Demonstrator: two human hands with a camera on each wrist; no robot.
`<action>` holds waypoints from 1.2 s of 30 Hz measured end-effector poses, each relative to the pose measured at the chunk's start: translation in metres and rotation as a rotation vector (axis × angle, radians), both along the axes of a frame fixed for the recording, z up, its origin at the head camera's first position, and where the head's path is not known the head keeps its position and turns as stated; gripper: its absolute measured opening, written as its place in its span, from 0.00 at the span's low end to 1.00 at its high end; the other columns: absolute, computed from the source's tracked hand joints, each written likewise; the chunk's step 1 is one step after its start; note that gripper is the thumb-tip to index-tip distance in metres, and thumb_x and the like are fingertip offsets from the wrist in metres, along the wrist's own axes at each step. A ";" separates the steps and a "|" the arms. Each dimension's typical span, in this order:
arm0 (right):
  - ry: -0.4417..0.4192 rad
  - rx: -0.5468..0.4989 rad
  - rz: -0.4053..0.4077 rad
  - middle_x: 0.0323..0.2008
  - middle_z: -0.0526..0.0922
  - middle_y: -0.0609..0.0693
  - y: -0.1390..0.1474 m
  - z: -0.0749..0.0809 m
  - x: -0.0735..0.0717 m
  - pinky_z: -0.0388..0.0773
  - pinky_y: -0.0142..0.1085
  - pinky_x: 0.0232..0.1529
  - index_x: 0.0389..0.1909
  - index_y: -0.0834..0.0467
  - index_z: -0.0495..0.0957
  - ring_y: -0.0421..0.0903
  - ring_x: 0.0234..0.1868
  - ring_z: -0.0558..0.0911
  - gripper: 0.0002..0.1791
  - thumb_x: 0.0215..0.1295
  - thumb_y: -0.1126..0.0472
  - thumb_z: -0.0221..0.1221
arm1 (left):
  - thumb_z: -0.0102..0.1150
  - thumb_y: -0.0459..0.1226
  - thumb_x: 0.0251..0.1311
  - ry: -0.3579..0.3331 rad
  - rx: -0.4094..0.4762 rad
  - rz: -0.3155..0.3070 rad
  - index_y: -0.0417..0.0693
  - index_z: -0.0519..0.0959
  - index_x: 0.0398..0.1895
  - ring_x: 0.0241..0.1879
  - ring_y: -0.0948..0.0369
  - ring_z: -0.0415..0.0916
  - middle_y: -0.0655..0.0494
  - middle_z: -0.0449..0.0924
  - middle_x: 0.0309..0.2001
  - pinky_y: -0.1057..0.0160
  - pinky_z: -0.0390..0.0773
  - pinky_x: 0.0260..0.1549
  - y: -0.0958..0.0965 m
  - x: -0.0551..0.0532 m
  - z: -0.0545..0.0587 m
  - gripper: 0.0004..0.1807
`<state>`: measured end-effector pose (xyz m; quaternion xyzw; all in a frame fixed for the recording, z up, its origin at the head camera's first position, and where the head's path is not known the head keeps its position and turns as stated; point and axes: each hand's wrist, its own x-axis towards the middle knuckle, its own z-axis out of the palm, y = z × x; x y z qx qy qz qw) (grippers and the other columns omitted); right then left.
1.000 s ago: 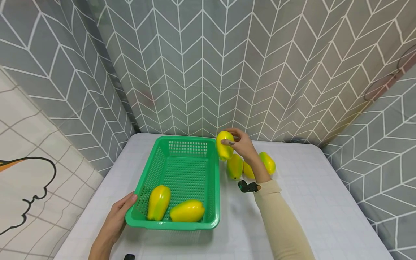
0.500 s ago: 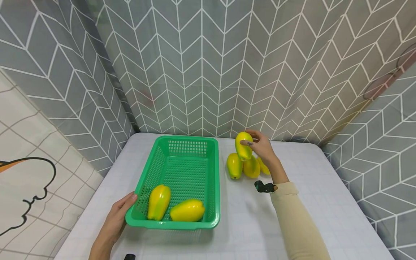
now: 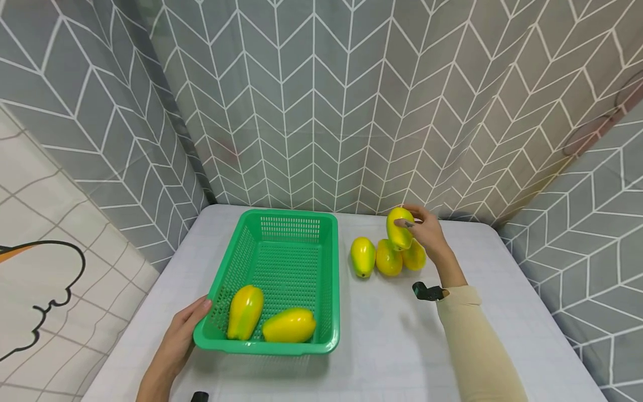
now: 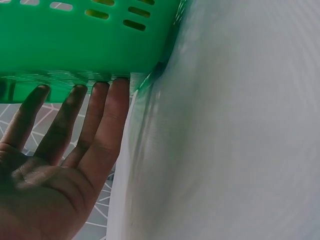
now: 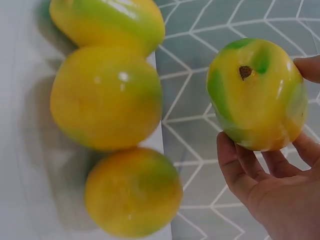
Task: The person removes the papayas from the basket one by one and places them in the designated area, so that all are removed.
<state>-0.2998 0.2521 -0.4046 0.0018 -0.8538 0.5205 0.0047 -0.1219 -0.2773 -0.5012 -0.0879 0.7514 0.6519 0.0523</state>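
Observation:
In the head view my right hand (image 3: 424,231) grips a yellow-green papaya (image 3: 399,228), raised above a small row of others. From the right wrist view, the held papaya (image 5: 257,95) shows its brown stem scar, with fingers under it and the thumb at its side. My left hand (image 3: 182,329) touches the left side of a green plastic basket (image 3: 271,349), thumb at the rim. The left wrist view shows its straight fingers (image 4: 107,125) against the basket wall (image 4: 85,45). Two papayas lie inside: one papaya (image 3: 245,312) upright, another papaya (image 3: 289,325) crosswise.
Right of the basket, a papaya (image 3: 363,257), a second papaya (image 3: 389,258) and a third papaya (image 3: 414,255) lie side by side on the white table (image 3: 502,312). A grey patterned curtain (image 3: 321,111) hangs behind the table's far edge.
My right hand has carried the papaya rightward, from beside the basket's far right corner to above the right end of the row. The left hand and basket have stayed put.

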 end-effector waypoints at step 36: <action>-0.141 0.039 -0.209 0.80 0.59 0.70 0.081 -0.031 0.006 0.74 0.26 0.51 0.84 0.61 0.54 0.64 0.73 0.68 0.38 0.80 0.54 0.54 | 0.41 0.52 0.85 -0.021 0.003 0.003 0.33 0.61 0.80 0.30 0.64 0.86 0.75 0.89 0.42 0.65 0.88 0.36 0.001 0.001 0.002 0.36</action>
